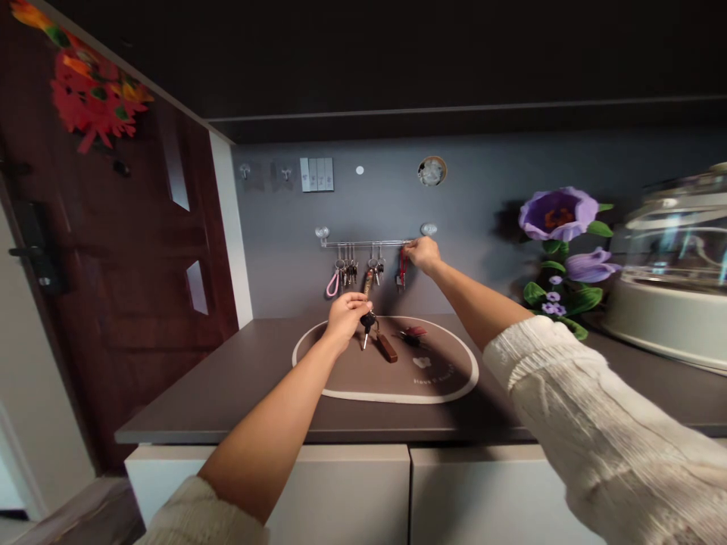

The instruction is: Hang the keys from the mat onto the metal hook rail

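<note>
Far left: dark wooden door (141,250) with a red-orange paper ornament (91,94) near its top.

Wall rail (366,243): hook bar on suction cups, with several key bunches hanging off it, including a pink-looped one (333,283) at the left end and two more sets (372,271) mid-bar.

Left hand (345,316): fingers pinched together on the top of a key bunch with a brown leather fob (379,338). Keys hang straight below the fingertips; the fob trails down-right and its lower end reaches the oval mat (448,382). The hand is above the mat's left half, below the rail.

Red key set (413,334) lies loose on the mat, just right of the fob, clear of both hands.

Right hand (423,252): up at the rail's right end, fingers closed around the top of a red-strap key set (403,268). The strap hangs just left of and below the knuckles. Can't tell whether it's on a hook.

The mat sits on a grey countertop (238,378).

Right: artificial purple flowers (560,216), then a domed appliance (675,280).
</note>
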A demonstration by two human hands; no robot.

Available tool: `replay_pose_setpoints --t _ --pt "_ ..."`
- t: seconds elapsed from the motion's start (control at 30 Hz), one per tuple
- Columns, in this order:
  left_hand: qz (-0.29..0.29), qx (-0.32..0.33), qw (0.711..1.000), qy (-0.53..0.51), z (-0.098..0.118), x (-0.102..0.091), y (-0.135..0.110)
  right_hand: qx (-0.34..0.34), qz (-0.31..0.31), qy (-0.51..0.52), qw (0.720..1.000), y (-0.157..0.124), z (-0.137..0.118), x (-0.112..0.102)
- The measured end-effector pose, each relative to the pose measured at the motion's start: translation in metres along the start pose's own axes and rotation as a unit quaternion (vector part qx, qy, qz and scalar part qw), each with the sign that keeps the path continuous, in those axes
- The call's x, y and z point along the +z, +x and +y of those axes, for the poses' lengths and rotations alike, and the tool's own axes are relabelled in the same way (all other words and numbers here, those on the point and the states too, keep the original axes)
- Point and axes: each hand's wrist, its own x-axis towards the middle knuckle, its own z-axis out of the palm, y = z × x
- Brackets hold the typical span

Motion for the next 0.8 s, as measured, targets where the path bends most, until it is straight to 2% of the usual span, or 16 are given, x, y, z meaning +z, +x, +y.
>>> replay_pose_setpoints --t 0.3,0.53,0.7,0.8 --pt "0.000 -0.004 1.000 0.001 0.000 -0.001 0.001 -0.038 -0.046 -0.051 0.997 0.006 0.009 0.000" --pt "0.005 -0.002 1.000 -0.004 -0.004 -0.003 0.004 -0.064 -0.033 0.003 0.997 0.004 0.018 0.000" --pt "0.008 -0.008 1.000 -0.010 -0.001 -0.004 0.005 -0.090 0.009 0.045 0.995 -0.016 0.014 0.002" --pt "0.000 -0.008 1.000 -0.028 0.000 -0.005 0.007 -0.097 -0.021 0.125 0.987 -0.042 0.007 0.005"
